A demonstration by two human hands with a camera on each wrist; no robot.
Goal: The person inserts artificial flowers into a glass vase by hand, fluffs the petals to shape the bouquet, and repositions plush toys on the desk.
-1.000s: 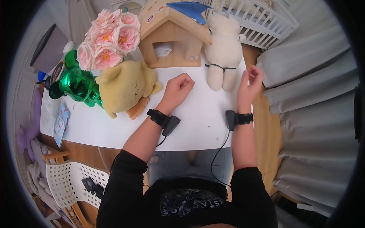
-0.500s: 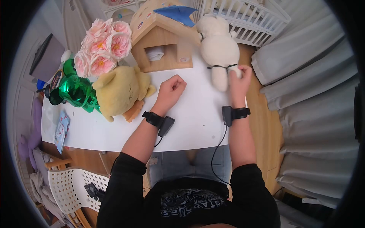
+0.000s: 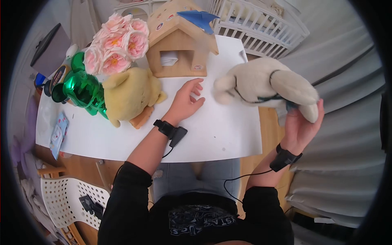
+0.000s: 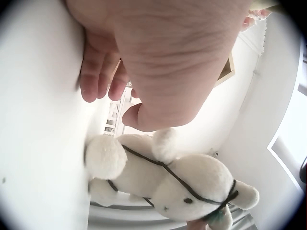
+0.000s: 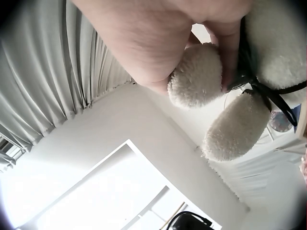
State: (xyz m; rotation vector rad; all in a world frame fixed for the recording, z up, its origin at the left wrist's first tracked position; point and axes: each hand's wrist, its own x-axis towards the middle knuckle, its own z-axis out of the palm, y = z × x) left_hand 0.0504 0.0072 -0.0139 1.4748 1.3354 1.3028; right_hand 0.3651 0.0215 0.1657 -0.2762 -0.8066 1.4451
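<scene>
My right hand (image 3: 300, 124) grips a cream plush toy (image 3: 257, 83) by one of its rounded ears, past the table's right edge. The toy is tilted sideways, its feet toward the tabletop and its ears to the right. Dark cord runs around its body and head; the left wrist view shows its eye (image 4: 188, 201). In the right wrist view, thumb and fingers close around one fuzzy ear (image 5: 196, 76), while the other ear (image 5: 237, 127) hangs free. My left hand (image 3: 185, 100) rests on the white table, fingers relaxed and apart, holding nothing, left of the toy.
Behind my left hand stands a wooden toy house (image 3: 179, 53) with a blue folded piece (image 3: 198, 18) on its roof. To the left are a yellow plush toy (image 3: 130, 92), pink flowers (image 3: 116, 45) and a shiny green figure (image 3: 83, 90). Grey curtains (image 3: 335, 134) hang at right.
My right hand has taken hold of the plush toy, lifted its ear end and swung it right, turning it sideways. The left hand's fingers have loosened from a curl.
</scene>
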